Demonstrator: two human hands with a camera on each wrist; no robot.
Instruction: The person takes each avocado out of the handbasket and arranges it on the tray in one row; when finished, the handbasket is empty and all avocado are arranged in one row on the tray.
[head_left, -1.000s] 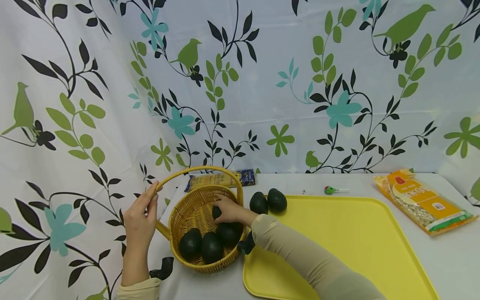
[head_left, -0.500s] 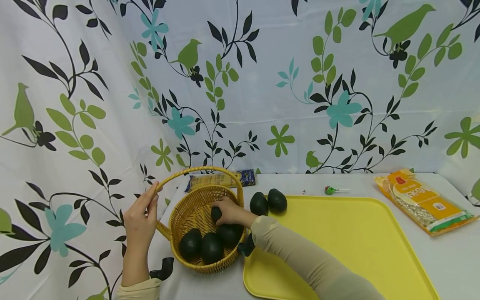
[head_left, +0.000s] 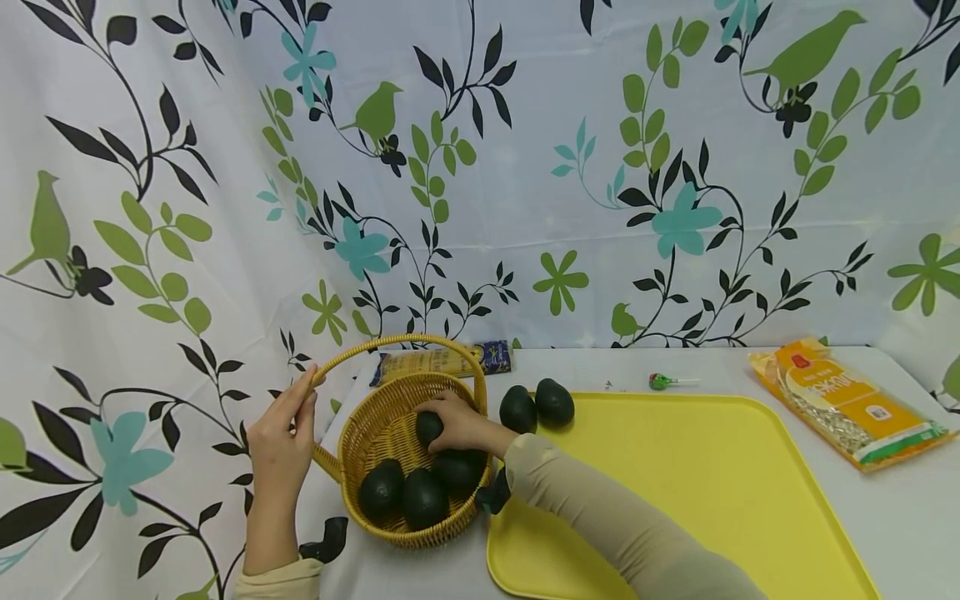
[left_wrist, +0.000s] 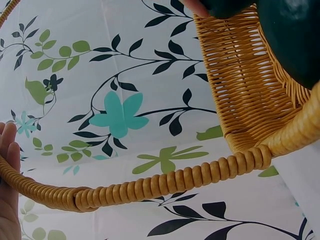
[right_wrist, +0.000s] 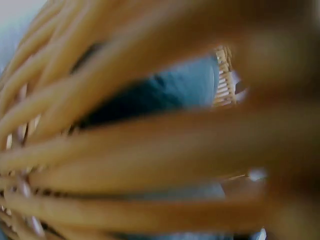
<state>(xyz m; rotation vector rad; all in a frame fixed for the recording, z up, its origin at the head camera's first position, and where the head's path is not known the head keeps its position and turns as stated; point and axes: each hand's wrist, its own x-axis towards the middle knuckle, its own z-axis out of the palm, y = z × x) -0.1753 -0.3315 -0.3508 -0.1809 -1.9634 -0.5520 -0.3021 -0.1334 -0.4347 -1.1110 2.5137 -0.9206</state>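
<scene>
Right grip holds an avocado inside the wicker basket, three other avocados lying from its five to seven o'clock; left grip, at the basket's ten, holds its handle; two loose avocados sit at two, by the yellow tray

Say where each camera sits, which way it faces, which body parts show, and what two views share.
Head: on the head, facing forward and down at basket, tray and curtain; left hand and right hand show.
Left wrist: on that wrist, facing basket and avocados past the handle; left fingers and another fingertip show.
Right wrist: on that wrist, facing an avocado through blurred wicker; no hand clear.
Head and left wrist share the handle.
</scene>
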